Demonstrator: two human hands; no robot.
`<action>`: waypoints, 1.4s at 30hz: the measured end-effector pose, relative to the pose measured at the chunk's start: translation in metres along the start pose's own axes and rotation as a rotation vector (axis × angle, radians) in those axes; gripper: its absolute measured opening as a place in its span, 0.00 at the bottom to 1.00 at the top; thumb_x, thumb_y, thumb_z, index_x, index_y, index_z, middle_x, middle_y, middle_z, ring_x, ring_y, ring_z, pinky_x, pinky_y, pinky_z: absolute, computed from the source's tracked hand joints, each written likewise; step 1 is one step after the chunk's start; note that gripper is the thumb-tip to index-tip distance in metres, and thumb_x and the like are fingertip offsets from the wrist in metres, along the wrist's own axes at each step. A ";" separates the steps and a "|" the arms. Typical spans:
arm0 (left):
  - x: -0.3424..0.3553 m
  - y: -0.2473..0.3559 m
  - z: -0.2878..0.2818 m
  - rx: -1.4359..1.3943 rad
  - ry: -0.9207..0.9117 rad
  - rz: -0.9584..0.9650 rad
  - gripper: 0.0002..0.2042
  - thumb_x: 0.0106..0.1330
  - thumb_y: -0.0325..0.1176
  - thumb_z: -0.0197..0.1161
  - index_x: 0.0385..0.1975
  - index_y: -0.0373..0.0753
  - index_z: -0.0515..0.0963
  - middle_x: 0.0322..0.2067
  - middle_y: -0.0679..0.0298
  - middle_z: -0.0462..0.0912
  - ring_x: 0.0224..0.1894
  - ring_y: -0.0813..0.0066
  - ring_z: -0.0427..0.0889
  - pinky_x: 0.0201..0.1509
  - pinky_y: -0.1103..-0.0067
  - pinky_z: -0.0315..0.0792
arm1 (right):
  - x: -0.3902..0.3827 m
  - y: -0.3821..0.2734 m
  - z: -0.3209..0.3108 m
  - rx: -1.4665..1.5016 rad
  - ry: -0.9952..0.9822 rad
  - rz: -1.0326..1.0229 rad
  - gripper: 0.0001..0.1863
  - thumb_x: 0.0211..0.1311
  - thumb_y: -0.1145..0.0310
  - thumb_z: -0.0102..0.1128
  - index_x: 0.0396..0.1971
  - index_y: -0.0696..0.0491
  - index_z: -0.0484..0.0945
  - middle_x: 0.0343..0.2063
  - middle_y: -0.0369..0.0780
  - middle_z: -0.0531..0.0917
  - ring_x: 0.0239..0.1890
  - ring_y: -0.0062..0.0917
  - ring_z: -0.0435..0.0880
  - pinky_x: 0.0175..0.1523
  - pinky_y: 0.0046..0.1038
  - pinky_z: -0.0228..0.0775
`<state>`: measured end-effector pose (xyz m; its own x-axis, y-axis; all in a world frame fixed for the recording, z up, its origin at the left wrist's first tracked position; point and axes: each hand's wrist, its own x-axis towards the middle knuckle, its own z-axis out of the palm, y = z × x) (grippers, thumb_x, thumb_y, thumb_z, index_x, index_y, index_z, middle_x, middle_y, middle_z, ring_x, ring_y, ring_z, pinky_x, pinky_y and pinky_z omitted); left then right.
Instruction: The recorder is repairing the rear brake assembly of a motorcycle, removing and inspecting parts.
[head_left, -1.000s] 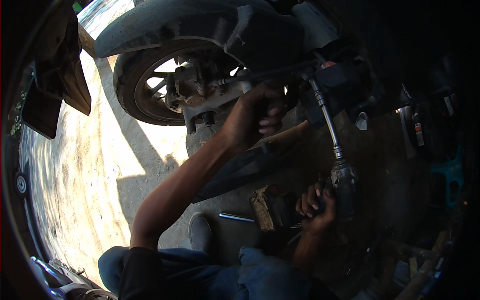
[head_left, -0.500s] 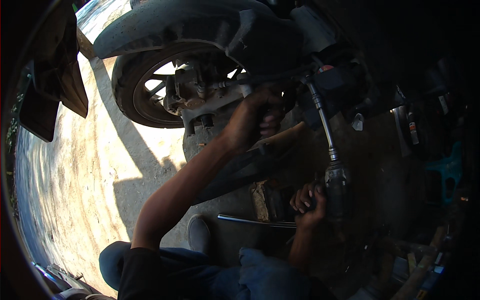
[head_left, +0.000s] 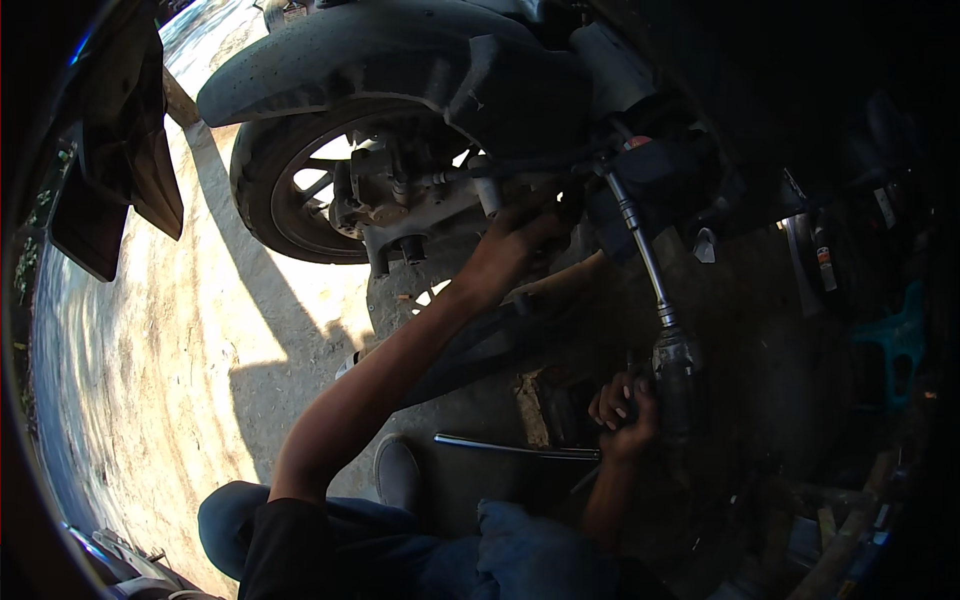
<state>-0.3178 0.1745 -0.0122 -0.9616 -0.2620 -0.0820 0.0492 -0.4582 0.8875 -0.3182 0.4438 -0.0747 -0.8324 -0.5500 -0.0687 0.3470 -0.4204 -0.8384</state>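
Under a motorcycle's dark fender (head_left: 330,60), beside its wheel (head_left: 262,200) and brake caliper (head_left: 372,180), my left hand (head_left: 515,240) has its fingers curled in deep shadow near a pale metal cylinder (head_left: 486,195); what they hold is hard to make out. My right hand (head_left: 625,415) grips a dark impact wrench (head_left: 678,385) by its handle. A long chrome extension bar (head_left: 645,260) runs from the wrench up to the dark underside of the motorcycle, where its far end is partly shadowed.
A metal bar (head_left: 480,445) and a worn block-like object (head_left: 535,410) lie on the concrete floor (head_left: 260,410) below the wrench. Dark panels (head_left: 140,170) hang at upper left. A teal plastic stool (head_left: 900,340) is at right, with tools and parts (head_left: 830,520) below it.
The wrench and extension bar have shifted slightly left. My left hand sits a little lower in the view, its fingers more shadowed. The motorcycle appears slightly lower too.
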 end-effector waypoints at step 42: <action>0.034 -0.025 0.069 0.465 0.385 0.162 0.23 0.74 0.47 0.50 0.53 0.30 0.74 0.29 0.48 0.83 0.31 0.53 0.84 0.39 0.65 0.74 | -0.026 -0.009 -0.013 -0.093 -0.159 0.093 0.15 0.72 0.59 0.44 0.44 0.56 0.68 0.14 0.28 0.62 0.12 0.12 0.58 0.20 0.20 0.51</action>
<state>-0.3704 0.2352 -0.0062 -0.7809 -0.6245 -0.0101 -0.0196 0.0084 0.9998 -0.3053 0.4717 -0.0723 -0.7173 -0.6934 -0.0682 0.3717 -0.2980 -0.8792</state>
